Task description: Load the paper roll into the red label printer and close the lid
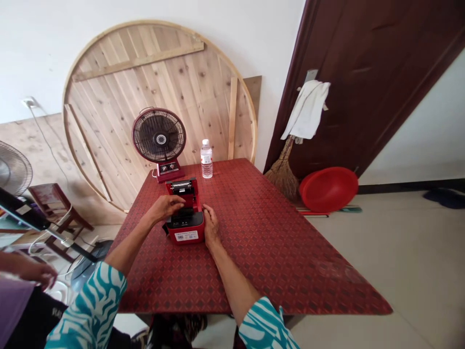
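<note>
A small red and black label printer (186, 235) stands on the red patterned table, its lid (181, 188) raised to show a roller. My left hand (167, 207) reaches over the opening from the left, thumb and fingers pinched together at the inside. Whatever lies between those fingertips is too small to make out. On the other side, my right hand (211, 224) grips the printer's right wall with curled fingers. A white label with printed marks is stuck on the printer's front.
Behind the printer stand a dark red fan (160, 138) and a water bottle (207, 162) on the table (269, 242). A round wooden board (203, 92) leans on the wall. Right of the table are a broom (283, 172) and red basin (329, 189). Another person's hand (41, 272) shows at left.
</note>
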Motion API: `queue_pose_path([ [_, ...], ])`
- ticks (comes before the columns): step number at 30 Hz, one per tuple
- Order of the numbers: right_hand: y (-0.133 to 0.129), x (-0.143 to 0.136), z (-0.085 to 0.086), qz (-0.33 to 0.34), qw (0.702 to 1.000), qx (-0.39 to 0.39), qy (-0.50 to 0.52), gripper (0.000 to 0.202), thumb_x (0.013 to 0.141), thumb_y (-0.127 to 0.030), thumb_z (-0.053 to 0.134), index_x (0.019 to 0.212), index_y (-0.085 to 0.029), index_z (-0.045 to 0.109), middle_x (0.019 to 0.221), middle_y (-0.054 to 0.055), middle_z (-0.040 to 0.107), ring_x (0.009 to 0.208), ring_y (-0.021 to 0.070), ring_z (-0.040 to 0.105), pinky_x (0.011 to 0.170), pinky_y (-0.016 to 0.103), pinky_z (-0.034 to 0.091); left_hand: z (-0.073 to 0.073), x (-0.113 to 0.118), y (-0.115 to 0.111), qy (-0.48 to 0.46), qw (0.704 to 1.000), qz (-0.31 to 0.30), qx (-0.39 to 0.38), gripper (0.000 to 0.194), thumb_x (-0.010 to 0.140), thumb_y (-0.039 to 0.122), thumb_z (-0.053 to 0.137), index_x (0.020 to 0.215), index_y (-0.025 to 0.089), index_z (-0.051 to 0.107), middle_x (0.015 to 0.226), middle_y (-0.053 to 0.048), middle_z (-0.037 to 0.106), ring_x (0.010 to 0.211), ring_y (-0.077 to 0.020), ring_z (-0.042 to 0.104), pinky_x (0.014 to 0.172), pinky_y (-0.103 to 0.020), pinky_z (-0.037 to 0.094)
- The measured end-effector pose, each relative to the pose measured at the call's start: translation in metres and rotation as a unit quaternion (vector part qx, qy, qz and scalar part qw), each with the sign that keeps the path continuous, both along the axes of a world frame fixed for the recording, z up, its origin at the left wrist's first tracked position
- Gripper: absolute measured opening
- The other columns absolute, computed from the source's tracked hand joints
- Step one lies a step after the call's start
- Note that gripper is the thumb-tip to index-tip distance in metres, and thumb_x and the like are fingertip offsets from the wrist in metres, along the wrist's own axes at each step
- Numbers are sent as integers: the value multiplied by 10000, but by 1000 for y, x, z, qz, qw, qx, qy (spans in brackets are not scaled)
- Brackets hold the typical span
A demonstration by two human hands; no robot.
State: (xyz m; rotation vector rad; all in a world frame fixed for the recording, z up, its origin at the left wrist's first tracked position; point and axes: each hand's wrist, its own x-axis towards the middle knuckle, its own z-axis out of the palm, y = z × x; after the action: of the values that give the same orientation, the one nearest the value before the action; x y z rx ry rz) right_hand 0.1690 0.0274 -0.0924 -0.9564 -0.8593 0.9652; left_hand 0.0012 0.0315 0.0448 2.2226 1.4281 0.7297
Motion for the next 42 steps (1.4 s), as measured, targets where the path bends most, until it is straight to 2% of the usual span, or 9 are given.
queue_pose_path([
  [5,0,0,-2,2,1000,-6,4,376,802,-463,518,1043,-231,690,1139,57,715,1110,228,609,1006,380,422,2,-8,-6,-180,955,164,170,368,861,451,548,1063,171,675,1027,-81,728,912,-209,673,848,-335,527],
  [12,0,1,-3,11,1000,-18,9,398,801,-473,514,1064,-225,680,1163,60,704,1118,230,607,1003,376,422,1,-11,13,-214,959,137,127,483,919,496,459,1208,143,618,1212,-128,666,1151,-237,601,1030,-400,441],
  [15,0,1,-3,10,1000,-14,10,391,809,-467,505,1061,-224,679,1154,59,708,1104,227,612,997,371,426,-3,-16,3,-198,958,138,154,487,928,513,433,1143,140,660,1155,-130,674,1116,-239,610,989,-392,472],
  [20,0,0,-4,6,1000,-2,3,389,833,-471,491,1067,-224,679,1136,56,713,1085,218,614,986,359,428,-12,-18,-26,-88,981,51,166,472,962,457,377,865,179,747,1045,-100,695,987,-216,651,900,-353,511],
  [29,1,2,-6,6,1000,-10,5,414,808,-507,502,1047,-222,685,1116,52,715,1084,222,612,987,359,423,-43,-17,-47,35,966,23,256,415,994,342,347,936,179,724,1035,-96,732,981,-225,619,899,-408,450],
  [33,-1,3,-6,6,1000,-12,9,403,802,-513,517,1032,-230,689,1092,46,723,1059,217,620,961,350,433,-45,-16,-46,32,968,23,249,374,979,324,382,921,194,728,1028,-89,739,971,-220,624,917,-411,437],
  [38,1,4,-7,2,1000,-17,11,416,778,-530,538,1010,-223,698,1066,50,731,1033,220,627,954,358,433,-49,-29,-46,-132,975,22,177,334,944,382,458,993,209,739,1102,-84,730,1050,-227,644,995,-399,450],
  [40,2,4,-7,-1,1000,-16,18,422,766,-534,550,1004,-221,702,1068,53,733,1034,222,627,953,359,432,-60,-40,-44,-272,941,123,163,349,933,404,476,1112,204,700,1179,-85,703,1127,-229,628,1031,-390,446],
  [42,2,4,-6,-3,1000,-17,20,424,759,-535,554,1000,-220,704,1060,54,736,1027,224,628,942,358,435,-75,-51,-39,-386,876,241,159,361,907,381,513,1184,194,650,1238,-92,673,1181,-231,605,1058,-390,435],
])
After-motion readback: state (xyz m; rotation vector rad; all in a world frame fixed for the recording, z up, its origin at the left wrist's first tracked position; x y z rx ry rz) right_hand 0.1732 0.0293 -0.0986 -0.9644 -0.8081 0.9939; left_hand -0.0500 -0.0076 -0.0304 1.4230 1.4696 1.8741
